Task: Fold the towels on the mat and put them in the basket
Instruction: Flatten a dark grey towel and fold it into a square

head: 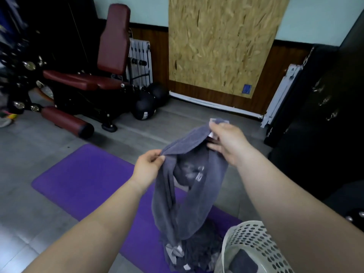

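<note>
left forearm [94,229]: bare, no sleeve in view | right forearm [285,194]: bare | hands: left hand [146,170], right hand [228,142], both bare

Both bare forearms reach forward from the lower edge of the view and converge ahead of the person, the left arm coming in from the lower left and the right arm from the lower right. The left hand [149,166] is held lower and nearer the body, its fingers curled and its thumb and forefinger pinching a fold of the grey towel [199,209]. The right hand [228,144] is raised higher and farther out, up and to the right of the left hand, back turned upward, gripping the towel's upper corner between thumb and fingers.
</note>
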Available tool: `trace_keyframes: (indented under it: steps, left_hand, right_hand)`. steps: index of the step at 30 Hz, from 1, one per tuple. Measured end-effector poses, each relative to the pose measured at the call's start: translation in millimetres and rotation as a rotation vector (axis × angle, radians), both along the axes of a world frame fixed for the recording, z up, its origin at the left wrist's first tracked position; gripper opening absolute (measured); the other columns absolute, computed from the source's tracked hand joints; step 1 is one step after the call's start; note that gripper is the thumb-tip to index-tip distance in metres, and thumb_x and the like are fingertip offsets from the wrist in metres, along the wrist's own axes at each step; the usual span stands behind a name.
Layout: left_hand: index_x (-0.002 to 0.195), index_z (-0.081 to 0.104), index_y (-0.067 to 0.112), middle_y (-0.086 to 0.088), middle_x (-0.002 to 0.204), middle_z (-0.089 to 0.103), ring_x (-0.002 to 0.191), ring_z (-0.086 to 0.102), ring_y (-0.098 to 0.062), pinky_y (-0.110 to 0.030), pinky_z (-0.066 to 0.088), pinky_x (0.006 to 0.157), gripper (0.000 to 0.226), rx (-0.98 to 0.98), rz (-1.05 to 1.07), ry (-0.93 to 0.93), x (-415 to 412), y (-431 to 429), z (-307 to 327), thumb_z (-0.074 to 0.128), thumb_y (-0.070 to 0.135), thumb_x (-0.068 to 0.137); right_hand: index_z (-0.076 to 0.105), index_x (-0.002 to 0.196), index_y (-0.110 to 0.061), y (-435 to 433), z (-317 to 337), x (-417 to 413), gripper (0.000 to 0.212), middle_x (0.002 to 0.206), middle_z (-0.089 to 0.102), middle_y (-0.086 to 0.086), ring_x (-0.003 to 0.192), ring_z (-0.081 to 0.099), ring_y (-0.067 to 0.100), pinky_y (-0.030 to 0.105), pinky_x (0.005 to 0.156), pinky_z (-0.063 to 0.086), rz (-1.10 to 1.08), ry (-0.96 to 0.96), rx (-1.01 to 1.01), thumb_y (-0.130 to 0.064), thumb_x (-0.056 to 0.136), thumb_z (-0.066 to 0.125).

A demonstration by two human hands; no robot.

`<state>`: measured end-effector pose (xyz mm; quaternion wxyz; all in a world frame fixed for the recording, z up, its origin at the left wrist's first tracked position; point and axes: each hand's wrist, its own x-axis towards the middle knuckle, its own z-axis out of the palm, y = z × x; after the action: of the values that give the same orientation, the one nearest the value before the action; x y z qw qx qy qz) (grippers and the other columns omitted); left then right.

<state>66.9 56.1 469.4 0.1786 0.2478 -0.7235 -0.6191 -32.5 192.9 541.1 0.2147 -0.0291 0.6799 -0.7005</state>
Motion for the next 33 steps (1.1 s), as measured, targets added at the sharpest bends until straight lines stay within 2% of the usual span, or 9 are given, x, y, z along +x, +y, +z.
trace_keyframes:
  steps: [3,6,11,14,16,19,24,27,33]
  left_hand:
    - [0.090,0.058,0.013,0.005,0.076,0.059,0.055,0.056,0.009,-0.003,0.043,0.054,0.021,0.005,-0.068,0.045,-10.2,-0.1,21.1,0.043,0.000,0.093]
    - [0.083,0.057,0.018,0.006,0.074,0.060,0.067,0.056,-0.002,-0.008,0.044,0.059,0.025,0.036,-0.134,0.078,-22.9,5.7,39.6,0.040,0.004,0.095]
    - [0.071,0.050,0.015,0.000,0.067,0.052,0.064,0.048,-0.009,-0.012,0.038,0.057,0.029,0.056,-0.244,0.035,-33.3,18.6,52.9,0.037,0.006,0.096]
    - [0.073,0.050,0.017,0.001,0.074,0.053,0.069,0.051,-0.003,-0.017,0.039,0.068,0.019,0.057,-0.304,0.060,-31.3,18.5,49.6,0.053,0.025,0.090]
    - [0.075,0.045,0.024,0.008,0.073,0.052,0.065,0.051,0.003,-0.015,0.040,0.063,0.032,-0.131,-0.335,0.013,-29.5,12.2,43.9,0.073,0.037,0.067]
    - [0.077,0.032,0.030,0.004,0.079,0.054,0.080,0.057,-0.021,-0.030,0.039,0.066,0.036,-0.573,-0.236,-0.150,-29.2,1.5,37.1,0.065,0.031,0.063]
    - [0.096,0.042,0.020,0.004,0.097,0.053,0.093,0.054,-0.026,-0.027,0.032,0.066,0.028,-0.763,-0.031,-0.054,-27.1,-39.6,30.3,0.058,0.011,0.075]
    - [0.107,0.048,0.014,0.001,0.110,0.054,0.099,0.054,-0.025,-0.026,0.030,0.066,0.029,-0.773,0.011,-0.093,-31.7,-80.2,20.1,0.056,0.013,0.079]
    - [0.062,0.036,0.028,-0.015,0.079,0.056,0.083,0.055,-0.035,-0.032,0.032,0.060,0.035,-0.539,-0.005,-0.217,-40.1,-188.9,-49.2,0.052,0.003,0.080]
  right_hand:
    - [0.054,0.109,-0.012,11.3,-17.7,1.0,0.019,0.108,0.058,0.009,0.099,0.052,0.021,0.024,0.070,0.038,-0.025,0.292,0.388,-0.013,0.090,0.054]
    - [0.030,0.139,-0.013,16.7,-32.8,12.7,0.061,0.144,0.031,0.008,0.131,0.032,0.024,0.031,0.104,0.030,-0.022,0.670,0.705,-0.013,0.085,0.058]
    - [0.011,0.143,-0.031,7.4,-33.0,18.4,0.078,0.154,0.010,-0.002,0.141,0.009,0.013,0.032,0.115,0.001,0.136,1.040,0.667,-0.022,0.081,0.057]
    - [0.053,0.125,-0.016,-0.3,-25.8,-2.3,0.053,0.120,0.057,0.001,0.109,0.044,0.011,0.028,0.104,0.027,0.394,0.870,0.572,-0.017,0.072,0.043]
    - [0.062,0.100,-0.005,-4.0,-23.6,-13.1,0.033,0.090,0.059,0.002,0.088,0.048,0.012,0.024,0.077,0.036,0.498,0.776,0.539,-0.012,0.074,0.043]
    - [0.063,0.095,-0.001,-16.8,-13.6,-21.4,0.022,0.088,0.060,0.005,0.086,0.050,0.012,0.016,0.066,0.035,0.500,0.816,0.564,0.004,0.082,0.046]
    - [0.067,0.090,-0.006,-52.9,2.2,-30.3,0.015,0.091,0.065,0.003,0.084,0.054,0.010,0.021,0.074,0.042,0.551,0.848,0.619,-0.002,0.081,0.055]
    - [0.065,0.084,-0.009,-94.8,3.5,-32.5,0.017,0.080,0.064,0.003,0.065,0.054,-0.006,0.008,0.063,0.040,0.476,0.800,0.478,0.004,0.081,0.054]
    - [0.057,0.065,-0.025,-198.4,23.6,-71.9,0.032,0.065,0.055,-0.012,0.047,0.050,-0.014,0.001,0.052,0.038,0.148,0.653,0.295,-0.001,0.086,0.054]
